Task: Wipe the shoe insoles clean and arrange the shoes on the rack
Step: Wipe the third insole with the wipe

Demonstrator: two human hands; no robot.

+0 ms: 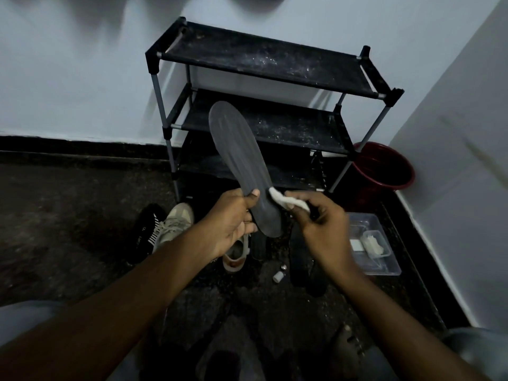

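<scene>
A long grey insole (242, 160) stands up in front of me, its heel end gripped by my left hand (233, 221). My right hand (321, 226) pinches a small white wipe (283, 200) and presses it against the insole's lower right edge. Behind the insole is a black three-tier shoe rack (264, 61) with dusty shelves and no shoes on them. On the floor below my hands lie a beige sneaker (176, 221), a black shoe with white stripes (145, 232), a white-soled sneaker (236, 257) and dark insoles (299, 259).
A red bucket (384, 166) stands to the right of the rack, against the wall. A clear plastic tray (384, 259) with white items lies on the floor at right. A small white cap (278, 276) is on the dark floor. More dark footwear sits near my knees.
</scene>
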